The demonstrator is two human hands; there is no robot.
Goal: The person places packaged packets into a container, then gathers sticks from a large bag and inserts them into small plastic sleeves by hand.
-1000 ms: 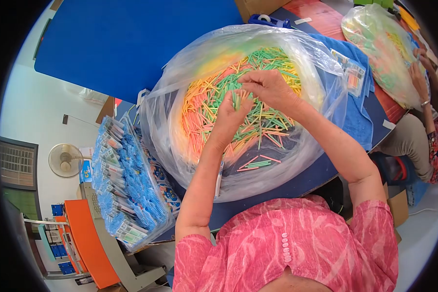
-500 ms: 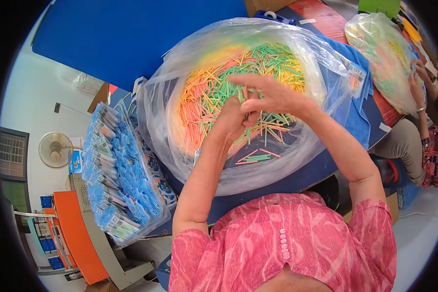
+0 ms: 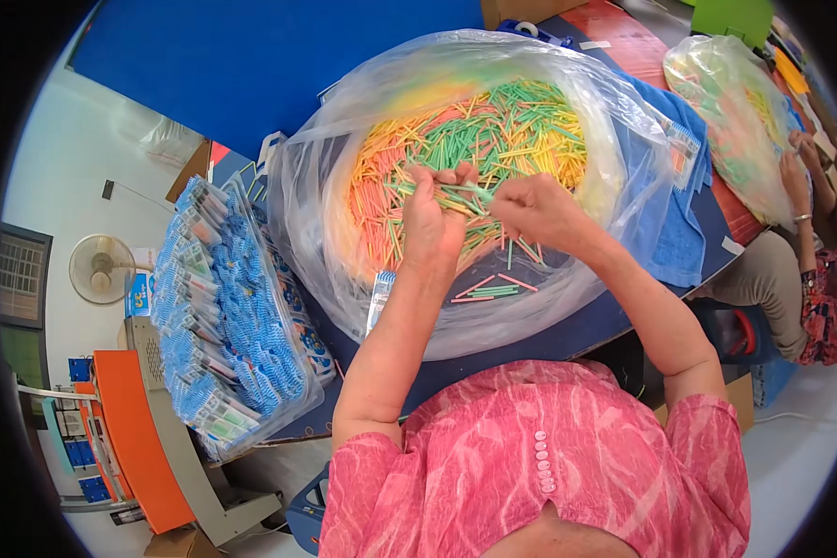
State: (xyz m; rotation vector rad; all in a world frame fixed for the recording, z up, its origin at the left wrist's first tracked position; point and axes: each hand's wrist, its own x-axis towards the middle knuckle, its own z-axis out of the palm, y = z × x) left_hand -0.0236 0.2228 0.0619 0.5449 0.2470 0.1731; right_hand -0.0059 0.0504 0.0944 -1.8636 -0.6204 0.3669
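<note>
The left hand (image 3: 430, 223) is cupped palm-up, fingers curled around a small bundle of thin, straight sticks (image 3: 454, 202), green and yellow, lying crosswise over the palm. The right hand (image 3: 541, 212) is just beside it, thumb and fingers drawn narrow at the end of a pale green stick (image 3: 481, 192).

Both hands are above a broad heap of similar sticks (image 3: 502, 130), smooth, matte and pastel: orange and pink toward the left, green in the middle, yellow at the right. The heap sits within a wide-mouthed bag (image 3: 298, 200) of thin, crinkled, see-through plastic, its edge spread in a rough ring over the dark blue surface (image 3: 444, 374). Nearer the person, a few pink and green sticks (image 3: 495, 291) lie apart from the heap.

A flat, glossy packet (image 3: 379, 293) shows beside the left forearm. Farther left, a rigid clear tray (image 3: 304, 395) holds rows of blue-and-white patterned packets (image 3: 200, 312). Right of the bag, a soft blue towel (image 3: 681, 244) lies folded and rumpled.
</note>
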